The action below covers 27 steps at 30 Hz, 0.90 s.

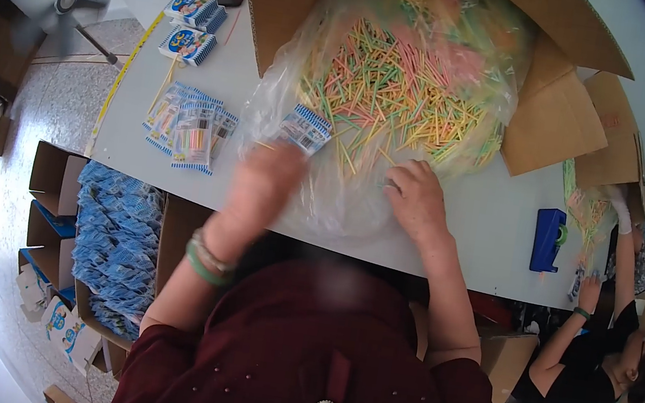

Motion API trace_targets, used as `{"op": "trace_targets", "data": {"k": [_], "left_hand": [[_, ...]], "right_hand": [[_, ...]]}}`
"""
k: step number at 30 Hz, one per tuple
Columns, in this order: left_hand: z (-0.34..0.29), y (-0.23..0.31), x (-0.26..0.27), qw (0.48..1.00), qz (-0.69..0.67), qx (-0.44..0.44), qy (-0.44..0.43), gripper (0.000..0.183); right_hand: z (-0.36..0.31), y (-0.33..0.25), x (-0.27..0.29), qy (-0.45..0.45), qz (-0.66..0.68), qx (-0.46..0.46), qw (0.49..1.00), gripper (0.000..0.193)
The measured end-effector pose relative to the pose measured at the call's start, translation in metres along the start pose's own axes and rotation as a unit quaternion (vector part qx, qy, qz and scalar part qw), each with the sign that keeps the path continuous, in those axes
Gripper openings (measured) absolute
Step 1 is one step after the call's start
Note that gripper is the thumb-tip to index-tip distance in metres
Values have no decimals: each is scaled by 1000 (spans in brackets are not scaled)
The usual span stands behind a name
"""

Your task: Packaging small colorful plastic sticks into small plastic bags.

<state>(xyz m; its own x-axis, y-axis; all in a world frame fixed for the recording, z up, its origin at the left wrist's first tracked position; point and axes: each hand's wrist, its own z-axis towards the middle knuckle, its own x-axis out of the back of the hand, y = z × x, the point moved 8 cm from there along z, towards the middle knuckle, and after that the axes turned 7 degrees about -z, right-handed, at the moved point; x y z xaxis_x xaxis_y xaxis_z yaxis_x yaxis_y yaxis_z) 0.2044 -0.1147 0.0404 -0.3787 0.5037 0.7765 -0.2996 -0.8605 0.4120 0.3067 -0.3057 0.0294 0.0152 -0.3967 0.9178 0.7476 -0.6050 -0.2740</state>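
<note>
A heap of thin pastel sticks, pink, yellow, green and orange, lies in a large clear plastic bag spread over the table. My left hand, smeared by motion, is at the lower edge of a small blue-and-white packet; whether its fingers grip the packet is unclear. To the right, my right hand rests at the near side of the heap, fingers curled in, whatever they hold hidden. Several similar packets with coloured sticks inside lie overlapping on the table's left.
Two small printed boxes stand at the back left. A carton full of blue packets sits beside the table. Cardboard flaps flank the heap. Right of it are a blue tape dispenser and a co-worker's arms over more sticks.
</note>
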Motion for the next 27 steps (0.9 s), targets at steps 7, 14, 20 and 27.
{"op": "trace_targets", "data": {"k": [7,14,20,27], "left_hand": [[5,48,-43,986,-112,36,-114,41],[2,40,-46,977,-118,44,-170,42],[-2,37,-49,981,-103,54,-158,37],[-4,32,-49,979,-111,68,-156,36]], "right_hand": [[10,13,-3,7,-139,-36,990,11],[49,-37,-3,45,52,67,995,29],[39,-17,-14,-55,39,48,997,53],[31,-18,-12,-105,51,90,989,44]]}}
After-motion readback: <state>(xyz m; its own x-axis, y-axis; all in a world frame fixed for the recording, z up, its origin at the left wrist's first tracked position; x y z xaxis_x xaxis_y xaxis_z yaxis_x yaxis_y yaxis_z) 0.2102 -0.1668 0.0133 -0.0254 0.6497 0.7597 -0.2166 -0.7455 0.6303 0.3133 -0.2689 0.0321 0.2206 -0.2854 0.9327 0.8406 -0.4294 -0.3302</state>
